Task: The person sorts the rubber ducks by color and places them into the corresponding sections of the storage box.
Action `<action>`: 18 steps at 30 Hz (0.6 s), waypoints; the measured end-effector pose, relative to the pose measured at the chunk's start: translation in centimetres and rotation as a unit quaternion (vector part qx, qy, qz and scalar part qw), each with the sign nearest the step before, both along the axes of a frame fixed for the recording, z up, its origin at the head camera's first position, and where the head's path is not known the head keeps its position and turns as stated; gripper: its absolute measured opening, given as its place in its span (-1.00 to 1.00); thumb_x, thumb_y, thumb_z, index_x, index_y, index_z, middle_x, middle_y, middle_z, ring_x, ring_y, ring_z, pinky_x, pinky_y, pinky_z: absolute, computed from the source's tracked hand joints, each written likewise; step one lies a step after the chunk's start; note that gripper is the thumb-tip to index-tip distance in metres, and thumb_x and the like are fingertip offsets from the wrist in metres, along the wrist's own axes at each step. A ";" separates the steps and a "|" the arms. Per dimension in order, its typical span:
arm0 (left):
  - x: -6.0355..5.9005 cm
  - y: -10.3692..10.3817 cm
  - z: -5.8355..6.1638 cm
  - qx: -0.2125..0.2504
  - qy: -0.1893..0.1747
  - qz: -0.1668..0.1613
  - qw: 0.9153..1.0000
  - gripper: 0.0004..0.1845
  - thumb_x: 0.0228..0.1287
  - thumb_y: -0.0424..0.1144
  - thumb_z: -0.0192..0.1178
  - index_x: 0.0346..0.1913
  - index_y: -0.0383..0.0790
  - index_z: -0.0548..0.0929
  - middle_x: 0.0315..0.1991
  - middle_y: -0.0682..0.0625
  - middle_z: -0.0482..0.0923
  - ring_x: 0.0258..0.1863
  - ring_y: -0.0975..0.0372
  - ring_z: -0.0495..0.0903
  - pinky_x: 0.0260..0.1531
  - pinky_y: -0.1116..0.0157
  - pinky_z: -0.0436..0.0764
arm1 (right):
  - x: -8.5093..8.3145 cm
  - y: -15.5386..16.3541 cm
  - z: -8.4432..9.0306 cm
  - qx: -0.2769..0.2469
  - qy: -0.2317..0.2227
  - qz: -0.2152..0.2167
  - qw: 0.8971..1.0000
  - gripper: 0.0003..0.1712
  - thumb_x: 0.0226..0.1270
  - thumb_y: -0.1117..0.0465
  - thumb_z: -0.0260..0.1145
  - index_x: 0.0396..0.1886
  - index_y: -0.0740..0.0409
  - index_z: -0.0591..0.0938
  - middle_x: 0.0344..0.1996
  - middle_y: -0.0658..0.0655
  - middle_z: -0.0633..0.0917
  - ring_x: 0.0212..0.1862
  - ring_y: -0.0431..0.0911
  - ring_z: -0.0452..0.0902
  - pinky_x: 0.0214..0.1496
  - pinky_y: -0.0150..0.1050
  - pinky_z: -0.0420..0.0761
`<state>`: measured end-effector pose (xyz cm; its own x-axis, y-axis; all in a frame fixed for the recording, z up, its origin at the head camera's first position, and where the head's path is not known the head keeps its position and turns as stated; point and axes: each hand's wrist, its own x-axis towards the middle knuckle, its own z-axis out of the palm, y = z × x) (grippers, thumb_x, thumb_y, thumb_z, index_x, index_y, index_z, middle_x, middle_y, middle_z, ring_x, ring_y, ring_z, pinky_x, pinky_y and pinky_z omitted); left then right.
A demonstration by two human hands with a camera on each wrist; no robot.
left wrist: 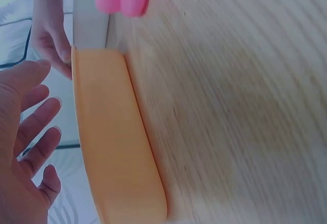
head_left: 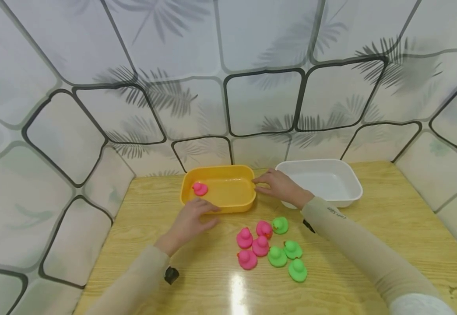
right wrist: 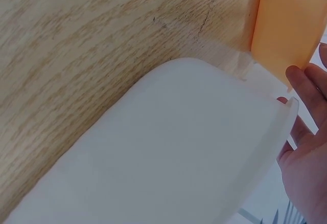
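A yellow plastic tray stands near the wall with one pink rubber duck inside, at its left end. My left hand is over the tray's front edge, fingers loosely spread and holding nothing; the left wrist view shows them beside the tray's side wall. At the right end of the tray, my right hand reaches with extended fingertips right at the rim. Its wrist view has those fingers by the yellow tray's corner, with the white tray just below the hand.
On the wooden table, in front of the trays, several pink ducks lie beside several green ducks. The white tray stands right of the yellow one, partly behind my right forearm. A patterned wall rises behind and at both sides.
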<state>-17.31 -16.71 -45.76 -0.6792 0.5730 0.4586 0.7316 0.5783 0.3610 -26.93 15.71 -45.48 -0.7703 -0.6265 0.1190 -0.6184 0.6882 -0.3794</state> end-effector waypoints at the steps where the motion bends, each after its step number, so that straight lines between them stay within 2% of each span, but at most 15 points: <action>1: 0.2 0.1 0.0 -0.001 0.001 -0.002 1.000 -0.70 0.12 -0.26 0.57 -0.09 -0.26 0.82 -0.19 -0.04 0.77 -0.14 0.09 0.63 -0.07 0.09 0.61 | 0.0 0.0 0.0 0.001 0.001 0.000 1.000 -0.57 0.50 0.07 0.37 0.20 0.22 0.73 0.06 0.14 0.79 0.01 0.08 0.55 0.11 0.02 0.58; 11: 2.1 1.2 -0.1 -0.020 -0.002 -0.024 1.000 -0.69 0.16 -0.16 0.56 -0.05 -0.17 0.82 -0.15 0.05 0.78 -0.18 0.16 0.62 -0.12 0.16 0.61 | 0.1 0.0 0.1 0.000 0.012 0.004 1.000 -0.59 0.48 0.08 0.39 0.18 0.21 0.75 0.02 0.12 0.81 -0.04 0.07 0.56 0.04 0.00 0.58; 18: 3.3 2.0 -0.7 -0.035 -0.033 -0.037 0.998 -0.69 0.23 -0.13 0.51 0.00 -0.14 0.81 -0.09 0.09 0.77 -0.08 0.18 0.61 -0.01 0.14 0.59 | 0.2 0.0 0.2 0.006 0.012 -0.001 1.000 -0.59 0.49 0.07 0.39 0.18 0.21 0.75 0.03 0.13 0.80 -0.02 0.09 0.56 0.07 0.03 0.58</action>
<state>-13.99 -14.72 -46.43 -0.6609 0.6518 0.3719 0.7495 0.5485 0.3707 -26.73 15.67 -45.27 -0.7681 -0.6271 0.1294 -0.6261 0.6932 -0.3569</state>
